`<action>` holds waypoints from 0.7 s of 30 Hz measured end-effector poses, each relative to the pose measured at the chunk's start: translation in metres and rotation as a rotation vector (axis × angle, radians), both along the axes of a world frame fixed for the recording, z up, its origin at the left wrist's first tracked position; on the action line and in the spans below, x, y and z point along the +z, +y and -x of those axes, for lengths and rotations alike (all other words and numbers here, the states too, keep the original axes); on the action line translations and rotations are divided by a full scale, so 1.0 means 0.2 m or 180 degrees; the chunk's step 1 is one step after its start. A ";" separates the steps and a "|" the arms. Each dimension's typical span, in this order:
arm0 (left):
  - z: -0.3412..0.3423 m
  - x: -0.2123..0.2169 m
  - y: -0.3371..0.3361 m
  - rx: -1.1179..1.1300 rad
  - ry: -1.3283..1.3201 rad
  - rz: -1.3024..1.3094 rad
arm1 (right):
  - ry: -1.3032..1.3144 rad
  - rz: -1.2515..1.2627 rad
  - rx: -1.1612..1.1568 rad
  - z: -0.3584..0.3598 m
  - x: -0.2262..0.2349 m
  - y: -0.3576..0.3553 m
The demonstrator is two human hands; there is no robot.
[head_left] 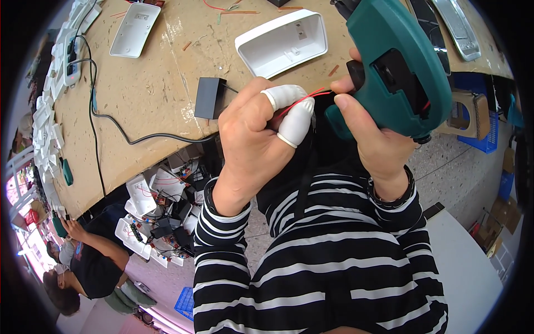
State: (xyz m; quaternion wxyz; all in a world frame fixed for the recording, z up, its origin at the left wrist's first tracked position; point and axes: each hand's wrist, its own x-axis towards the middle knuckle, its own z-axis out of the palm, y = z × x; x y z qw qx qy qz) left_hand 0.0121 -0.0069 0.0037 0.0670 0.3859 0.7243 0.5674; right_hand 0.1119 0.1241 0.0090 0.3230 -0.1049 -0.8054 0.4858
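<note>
While the left hand (256, 133) pinched a red wire (300, 102) in its cot-covered fingertips just off the bench edge | right hand (370, 131) clenched round a green power tool (400, 67) | step: wire being presented to tool | next likely needs steady alignment.

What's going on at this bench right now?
A person in a striped top works at a brown workbench. The left hand, with white finger cots on two fingers, pinches a thin red wire. The right hand grips a green power tool close to the wire's end. A white plastic housing and a black box lie on the bench just beyond.
</note>
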 end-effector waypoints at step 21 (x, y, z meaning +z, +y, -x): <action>0.00 0.00 0.00 0.0026 -0.0010 0.0100 | -0.0018 0.0390 -0.0263 0.01 0.01 -0.01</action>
